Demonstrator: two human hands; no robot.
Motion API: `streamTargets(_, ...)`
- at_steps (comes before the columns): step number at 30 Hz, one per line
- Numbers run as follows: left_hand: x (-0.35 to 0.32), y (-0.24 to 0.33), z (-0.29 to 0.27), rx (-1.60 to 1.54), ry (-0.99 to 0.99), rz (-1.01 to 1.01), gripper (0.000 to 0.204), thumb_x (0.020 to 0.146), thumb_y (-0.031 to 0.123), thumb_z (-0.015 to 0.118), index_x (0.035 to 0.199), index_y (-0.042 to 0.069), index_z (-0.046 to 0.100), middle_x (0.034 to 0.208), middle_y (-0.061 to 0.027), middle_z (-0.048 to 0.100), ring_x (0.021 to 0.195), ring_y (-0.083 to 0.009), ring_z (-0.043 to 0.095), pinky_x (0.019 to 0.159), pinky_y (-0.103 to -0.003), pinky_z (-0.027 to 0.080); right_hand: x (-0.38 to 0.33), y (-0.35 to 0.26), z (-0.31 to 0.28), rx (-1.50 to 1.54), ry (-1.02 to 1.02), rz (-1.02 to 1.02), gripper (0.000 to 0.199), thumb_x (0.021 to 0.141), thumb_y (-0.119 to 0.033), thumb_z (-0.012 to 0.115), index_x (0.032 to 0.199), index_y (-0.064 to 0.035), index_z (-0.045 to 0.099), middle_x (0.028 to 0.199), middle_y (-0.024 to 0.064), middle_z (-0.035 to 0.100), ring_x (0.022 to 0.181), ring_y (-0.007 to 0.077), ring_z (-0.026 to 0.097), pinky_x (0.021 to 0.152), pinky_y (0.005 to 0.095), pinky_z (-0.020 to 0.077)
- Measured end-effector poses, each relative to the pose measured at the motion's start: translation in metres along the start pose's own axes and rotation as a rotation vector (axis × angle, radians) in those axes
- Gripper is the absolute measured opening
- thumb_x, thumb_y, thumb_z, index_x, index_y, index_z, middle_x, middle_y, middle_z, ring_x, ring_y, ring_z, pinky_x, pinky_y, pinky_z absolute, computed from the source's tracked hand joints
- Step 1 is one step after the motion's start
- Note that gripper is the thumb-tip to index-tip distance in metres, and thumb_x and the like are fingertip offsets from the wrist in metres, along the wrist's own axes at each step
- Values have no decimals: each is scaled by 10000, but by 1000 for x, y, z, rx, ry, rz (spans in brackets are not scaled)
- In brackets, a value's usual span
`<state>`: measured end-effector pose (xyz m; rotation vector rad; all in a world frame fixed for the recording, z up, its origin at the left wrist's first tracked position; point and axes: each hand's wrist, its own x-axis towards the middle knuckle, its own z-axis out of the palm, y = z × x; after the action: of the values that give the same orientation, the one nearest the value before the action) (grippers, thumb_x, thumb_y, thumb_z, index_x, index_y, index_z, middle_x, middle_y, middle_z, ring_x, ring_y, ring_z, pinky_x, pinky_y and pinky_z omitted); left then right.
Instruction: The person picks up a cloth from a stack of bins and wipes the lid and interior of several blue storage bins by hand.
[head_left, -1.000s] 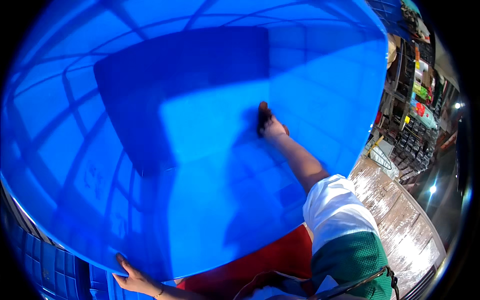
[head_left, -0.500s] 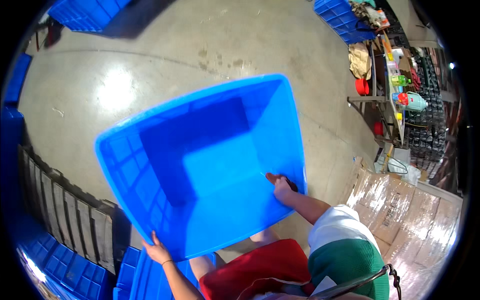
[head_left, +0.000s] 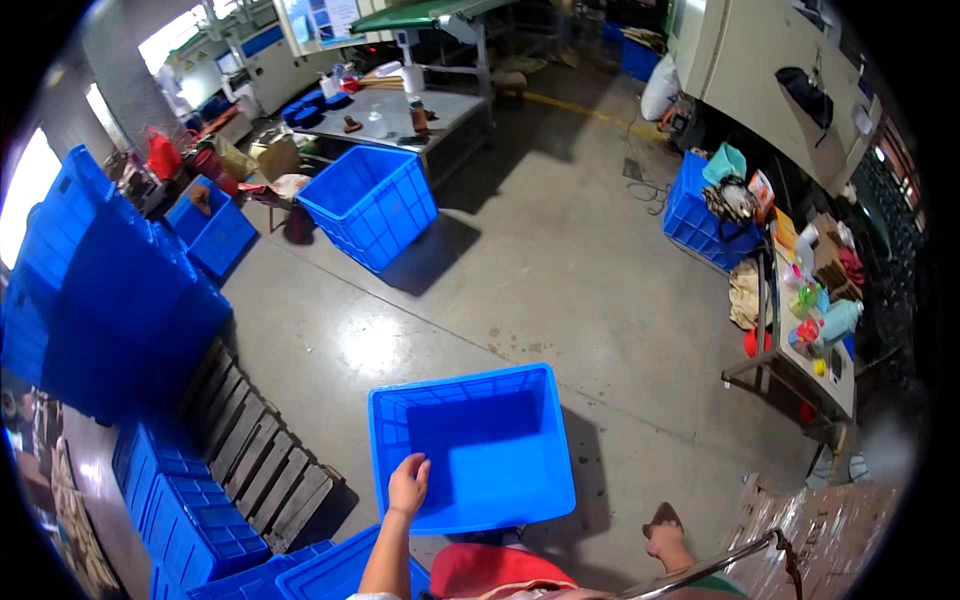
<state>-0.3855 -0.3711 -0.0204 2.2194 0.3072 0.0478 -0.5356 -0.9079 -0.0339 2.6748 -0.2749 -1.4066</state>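
A large blue plastic bin (head_left: 500, 495) stands upright in front of me, its mouth facing up and nothing visible inside. Over its left part is my left hand (head_left: 408, 485), fingers loosely bent and apart from the thumb, gripping nothing that I can see. My right hand (head_left: 668, 543) is out to the right, away from the bin. Its fingers close round a small, flat brown thing (head_left: 661, 516) with a pointed end; its kind is not clear.
Another blue bin (head_left: 370, 205) stands ahead by a metal worktable (head_left: 370, 115). A wooden pallet (head_left: 262, 440) and stacked blue bins (head_left: 130, 290) are on the left. To the right are a cluttered narrow table (head_left: 840, 385) and wrapped cartons (head_left: 800, 530).
The bin, earlier tilted with my left hand on its rim, now stands lower and farther away. My left hand has let go; my right hand has moved out of the bin with the brown thing.
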Motion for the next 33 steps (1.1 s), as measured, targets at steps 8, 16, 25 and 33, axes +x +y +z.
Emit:
streamTargets(8, 32, 238, -64, -641, 138, 202, 165, 944, 155, 473, 885, 14, 537, 754, -45, 580, 721, -110, 532, 702, -241, 437, -33, 135, 119, 507, 244, 401, 443, 681, -268, 657, 1082, -86, 617, 1254, 155, 483, 1195, 267, 420, 953, 367, 372)
streamTargets(16, -8, 480, -101, -478, 883, 1048, 191, 926, 192, 512, 921, 7, 560, 914, -84, 526, 831, -192, 518, 779, -363, 440, 56, 255, 39, 833, 236, 308, 376, 700, -280, 669, 997, -54, 623, 1090, 148, 545, 1029, 240, 490, 846, 360, 411)
streamTargets(25, -81, 625, -65, 76, 1352, 1505, 215, 828, 488, 549, 1019, 435, 630, 770, 107, 345, 840, -132, 345, 891, -336, 319, 149, 404, -78, 993, 190, 306, 332, 721, -293, 683, 901, -19, 629, 907, 139, 615, 842, 210, 569, 726, 352, 455)
streamTargets(33, -46, 676, -50, 168, 1595, 1582, 126, 848, 460, 563, 955, 465, 630, 770, 177, 433, 824, -77, 375, 819, -328, 293, 216, 325, -245, 983, 335, -131, 287, 661, -85, 625, 935, 0, 628, 866, 145, 650, 805, 216, 614, 726, 342, 482)
